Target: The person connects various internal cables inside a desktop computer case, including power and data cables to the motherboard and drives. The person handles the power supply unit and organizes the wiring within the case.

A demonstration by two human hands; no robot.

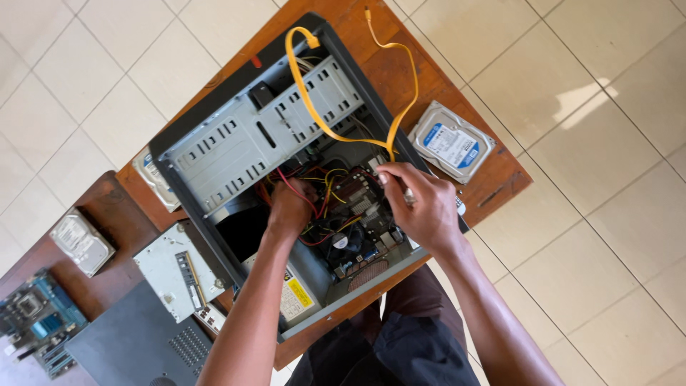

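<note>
While both arms reach down from the near edge, the scene reads as follows, near to far.

Near left: dark grey perforated metal side panel (139,343) lies on the low wooden side table (114,207); a blue-green loose circuit board (36,322) sits left of it.
Case: open dark grey desktop computer case (286,164) lies on its side on the brown wooden table (493,179).
Left hand (289,207): fingers curled down among the red, yellow and black bundled wires (325,193) inside the case; whether it grips any, I cannot tell.
Right hand (418,204): pinched narrow around the end of the flat yellow data cable (321,114), just over the motherboard (361,221).
Step, as I judge it: cable work at the board; next calls for a steady, straight move of the plug.
Far right: silver hard drive with blue-white label (451,143) lies beside the case.
</note>
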